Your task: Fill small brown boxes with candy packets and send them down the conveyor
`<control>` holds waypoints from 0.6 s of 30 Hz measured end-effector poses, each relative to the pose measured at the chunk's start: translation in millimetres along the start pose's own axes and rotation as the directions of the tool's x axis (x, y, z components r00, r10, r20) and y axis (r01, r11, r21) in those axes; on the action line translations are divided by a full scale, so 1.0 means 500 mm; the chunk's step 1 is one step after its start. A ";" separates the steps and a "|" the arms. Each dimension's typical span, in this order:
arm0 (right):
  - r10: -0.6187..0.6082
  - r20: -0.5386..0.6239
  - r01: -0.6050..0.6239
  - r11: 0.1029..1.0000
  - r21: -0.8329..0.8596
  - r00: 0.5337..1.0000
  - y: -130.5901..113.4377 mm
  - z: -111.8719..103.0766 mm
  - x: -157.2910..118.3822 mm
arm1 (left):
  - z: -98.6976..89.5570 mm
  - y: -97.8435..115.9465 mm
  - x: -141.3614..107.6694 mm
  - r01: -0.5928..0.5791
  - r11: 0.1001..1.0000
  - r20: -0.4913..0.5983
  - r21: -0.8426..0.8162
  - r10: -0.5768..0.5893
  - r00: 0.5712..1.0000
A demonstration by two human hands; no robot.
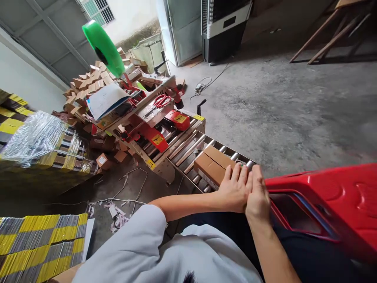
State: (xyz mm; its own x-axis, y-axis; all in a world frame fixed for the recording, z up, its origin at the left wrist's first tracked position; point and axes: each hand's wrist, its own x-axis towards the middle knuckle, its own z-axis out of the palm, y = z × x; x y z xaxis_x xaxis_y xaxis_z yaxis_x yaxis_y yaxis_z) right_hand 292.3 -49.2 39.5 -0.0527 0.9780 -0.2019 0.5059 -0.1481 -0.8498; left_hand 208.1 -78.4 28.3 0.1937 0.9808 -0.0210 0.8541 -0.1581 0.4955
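Pale shirt [206, 251], left hand [235, 190] flat on carton [212, 166], right hand [258, 196] alongside, its grip unclear.

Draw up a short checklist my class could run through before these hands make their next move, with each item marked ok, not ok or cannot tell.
1. Cardboard box resting on the roller conveyor: ok.
2. Top flaps folded down: ok, as far as the hands let them show.
3. Left hand at the box's near end, fingers extended: ok.
4. Right hand apart from the left: not ok, the two overlap in this view.
5. Green tape roll mounted above the carton-sealing machine: ok.
6. Tape threaded through the machine: cannot tell.
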 end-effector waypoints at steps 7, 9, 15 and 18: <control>0.175 0.052 -0.182 0.933 0.311 0.983 -0.039 -0.023 -0.017 | -0.012 -0.139 0.025 -0.032 0.995 -0.146 -0.093 0.018 0.989; 0.253 0.067 -0.261 0.919 0.294 0.965 -0.024 -0.041 -0.023 | -0.018 -0.232 0.039 0.076 0.994 -0.149 -0.075 -0.086 0.985; 0.376 -0.117 -0.337 0.905 0.259 0.919 0.056 -0.170 -0.092 | -0.076 -0.526 0.047 0.236 0.971 -0.054 -0.045 -0.238 0.970; 0.436 -0.204 -0.382 0.888 0.257 0.876 0.122 -0.260 -0.149 | -0.113 -0.582 0.036 0.397 0.917 -0.050 -0.035 -0.399 0.916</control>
State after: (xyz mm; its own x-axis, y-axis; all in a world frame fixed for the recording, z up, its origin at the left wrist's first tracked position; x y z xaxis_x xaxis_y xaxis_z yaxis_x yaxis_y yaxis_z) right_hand 439.2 -112.2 66.2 0.3501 0.8226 -0.4481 0.2477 -0.5426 -0.8026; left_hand -64.4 -8.1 -67.1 -0.1870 0.9669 -0.1735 0.8436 0.2485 0.4761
